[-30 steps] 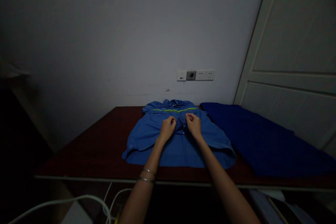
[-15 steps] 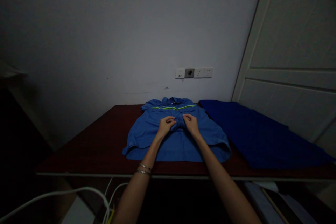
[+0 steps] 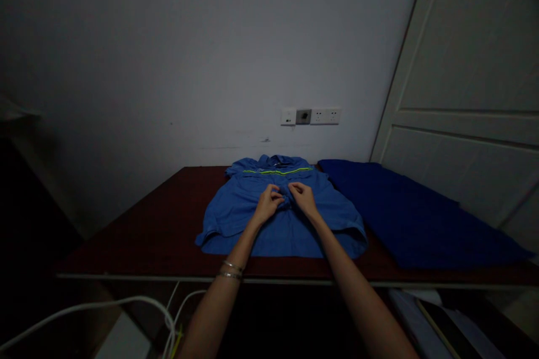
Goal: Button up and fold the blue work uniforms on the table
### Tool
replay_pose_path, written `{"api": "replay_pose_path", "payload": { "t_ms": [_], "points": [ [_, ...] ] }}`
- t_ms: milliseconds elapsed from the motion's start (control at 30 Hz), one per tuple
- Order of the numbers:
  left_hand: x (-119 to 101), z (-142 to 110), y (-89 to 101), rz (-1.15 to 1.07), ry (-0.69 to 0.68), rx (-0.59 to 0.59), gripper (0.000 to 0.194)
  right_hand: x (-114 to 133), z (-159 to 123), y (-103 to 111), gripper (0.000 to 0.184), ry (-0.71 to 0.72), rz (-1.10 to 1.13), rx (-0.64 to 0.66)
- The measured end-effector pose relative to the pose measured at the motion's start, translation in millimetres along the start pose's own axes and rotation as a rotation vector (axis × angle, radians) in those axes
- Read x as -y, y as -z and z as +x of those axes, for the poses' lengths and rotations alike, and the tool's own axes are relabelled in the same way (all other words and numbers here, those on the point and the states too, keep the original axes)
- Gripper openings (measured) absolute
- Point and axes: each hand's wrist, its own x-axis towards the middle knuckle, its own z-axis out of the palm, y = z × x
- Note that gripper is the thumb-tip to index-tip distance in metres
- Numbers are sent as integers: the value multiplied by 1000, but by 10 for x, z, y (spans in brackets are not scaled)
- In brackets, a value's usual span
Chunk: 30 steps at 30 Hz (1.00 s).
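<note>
A blue short-sleeved shirt point(image 3: 236, 207) lies spread on a dark red table, its collar toward the wall and its hem toward me. A yellow-green stripe crosses its chest. At the middle of the shirt front, my left hand point(image 3: 268, 203) is closed on the cloth with bent fingers. Just to the right, my right hand point(image 3: 302, 197) pinches the cloth of the front edge. Between the two hands the fabric is bunched and slightly raised. Any button there is too small and dark to make out.
A darker blue folded cloth point(image 3: 404, 207) covers the right part of the table point(image 3: 160, 224). Wall sockets point(image 3: 311, 116) sit above the back edge. White cables point(image 3: 126, 301) hang at the lower left; papers and a dark flat object lie on a shelf beneath, at right.
My hands have come slightly closer together, the right one shifting a little left. The cloth between them is more tightly gathered.
</note>
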Motion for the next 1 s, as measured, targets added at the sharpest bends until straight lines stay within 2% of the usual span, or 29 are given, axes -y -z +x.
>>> {"api": "replay_pose_path", "payload": {
  "t_ms": [233, 367, 500, 667, 1000],
  "points": [
    [-49, -14, 37, 40, 6, -11, 27, -41, 12, 52, 33, -93, -15, 102],
    [-58, -19, 47, 89, 3, -29, 25, -80, 28, 86, 30, -91, -58, 91],
    [-54, -25, 47, 132, -15, 15, 24, -109, 27, 86, 31, -53, -90, 79],
    [-36, -30, 55, 174, -51, 92, 23, -159, 18, 89, 31, -51, -111, 135],
    [-26, -22, 63, 189, -51, 92, 23, -169, 16, 121, 34, -122, -86, 194]
  ]
}}
